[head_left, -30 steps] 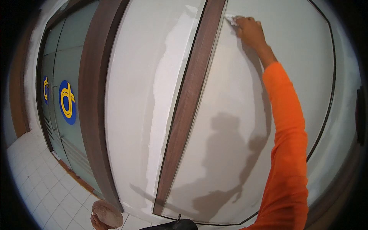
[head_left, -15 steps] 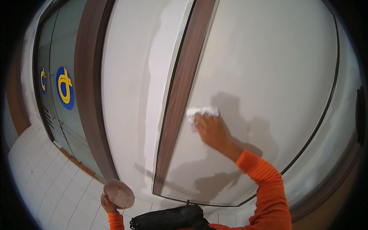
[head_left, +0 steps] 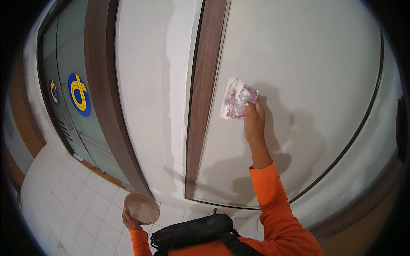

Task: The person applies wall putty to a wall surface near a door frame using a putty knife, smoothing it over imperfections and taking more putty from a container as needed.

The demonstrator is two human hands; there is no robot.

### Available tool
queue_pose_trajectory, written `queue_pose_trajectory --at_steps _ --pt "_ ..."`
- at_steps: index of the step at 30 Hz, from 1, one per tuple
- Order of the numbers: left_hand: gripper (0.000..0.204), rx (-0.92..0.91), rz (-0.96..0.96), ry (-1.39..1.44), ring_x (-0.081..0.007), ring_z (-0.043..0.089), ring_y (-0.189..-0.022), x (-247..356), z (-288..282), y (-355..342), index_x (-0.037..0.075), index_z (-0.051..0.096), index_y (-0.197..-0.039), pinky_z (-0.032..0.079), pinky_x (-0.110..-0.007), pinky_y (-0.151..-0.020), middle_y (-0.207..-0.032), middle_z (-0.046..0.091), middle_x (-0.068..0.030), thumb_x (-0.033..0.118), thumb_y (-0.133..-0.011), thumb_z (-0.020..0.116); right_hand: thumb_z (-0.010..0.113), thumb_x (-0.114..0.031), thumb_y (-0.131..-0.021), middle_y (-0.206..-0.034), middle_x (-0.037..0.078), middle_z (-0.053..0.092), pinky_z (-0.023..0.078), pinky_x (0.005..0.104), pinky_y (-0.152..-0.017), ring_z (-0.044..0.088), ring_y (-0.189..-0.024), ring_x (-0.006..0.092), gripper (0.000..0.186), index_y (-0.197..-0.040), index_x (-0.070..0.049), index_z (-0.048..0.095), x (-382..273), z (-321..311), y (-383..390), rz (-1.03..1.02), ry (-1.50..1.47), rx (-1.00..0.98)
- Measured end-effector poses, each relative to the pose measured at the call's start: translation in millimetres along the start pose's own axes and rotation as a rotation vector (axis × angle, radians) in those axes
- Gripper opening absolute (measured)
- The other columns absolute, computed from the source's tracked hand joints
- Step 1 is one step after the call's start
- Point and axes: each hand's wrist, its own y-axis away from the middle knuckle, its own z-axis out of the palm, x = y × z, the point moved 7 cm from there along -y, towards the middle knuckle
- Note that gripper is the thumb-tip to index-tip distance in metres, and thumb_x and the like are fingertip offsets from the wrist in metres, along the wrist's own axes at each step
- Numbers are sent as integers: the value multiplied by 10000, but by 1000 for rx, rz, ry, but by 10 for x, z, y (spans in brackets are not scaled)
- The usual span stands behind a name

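Note:
My right hand (head_left: 253, 116), in an orange sleeve, grips a pinkish flat, square-edged spreader (head_left: 238, 98) smeared with white paste. It is held at the off-white panel (head_left: 311, 55), right of a vertical wood-grain strip (head_left: 206, 64); whether it touches the surface is unclear. Low at the left, my left hand (head_left: 129, 220) holds a shallow round bowl (head_left: 142, 208) with pale residue on its inside. A black bag (head_left: 192, 232) lies across my body at the lower edge.
A glass door (head_left: 64, 55) with blue and yellow round emblems and a dark wood frame (head_left: 100, 51) stands at the left. A white wall section (head_left: 145, 85) with uneven paste lies between frame and panel. Pale floor tiles (head_left: 72, 192) run along below.
My right hand came down from high on the panel, then moved slightly up, turning the spreader's smeared face into view. My left hand with the bowl is further right, and the view has shifted.

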Motion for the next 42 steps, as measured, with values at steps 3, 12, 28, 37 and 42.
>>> queue_pose_trajectory --at_steps 3,12,28,37,42 --pt "417 31 -2 -15 -201 595 -986 -7 -121 -214 -12 627 -1105 489 -346 -879 -1053 635 -95 364 -1006 477 452 -89 -923 -1080 115 623 452 338 -917 570 -1008 188 354 -1224 60 565 -133 162 -57 -45 311 -22" --pt "471 -16 85 -36 -227 600 -1039 595 -355 -807 -28 625 -1155 489 -366 -919 -1114 637 -118 395 -1011 475 627 -40 -815 -1393 239 420 352 558 -974 438 -1216 408 567 -1356 22 469 -131 1200 -430 -557 1199 493" --pt "523 -50 73 -26 -277 603 -1056 521 -477 -1311 -38 571 -1228 517 -402 -914 -1161 611 -163 427 -1003 486 557 -80 -857 -1218 123 602 414 469 -909 550 -1093 294 336 -1178 -58 655 -913 753 -648 -922 1165 283" --pt "534 -75 -31 28 -290 606 -1065 597 -69 -939 -70 563 -1227 515 -401 -919 -1147 620 -180 407 -1004 469 560 -36 -872 -1360 27 569 377 482 -1010 535 -1188 258 387 -1242 -121 638 -885 753 -1249 -1201 1708 -103" --pt "548 -23 42 -97 -281 611 -1052 402 -290 -963 -69 569 -1226 521 -401 -907 -1146 621 -180 423 -1001 479 575 -107 -884 -1382 25 545 368 459 -1012 504 -1230 239 361 -1241 -96 628 -309 637 -607 -1039 1755 -293"
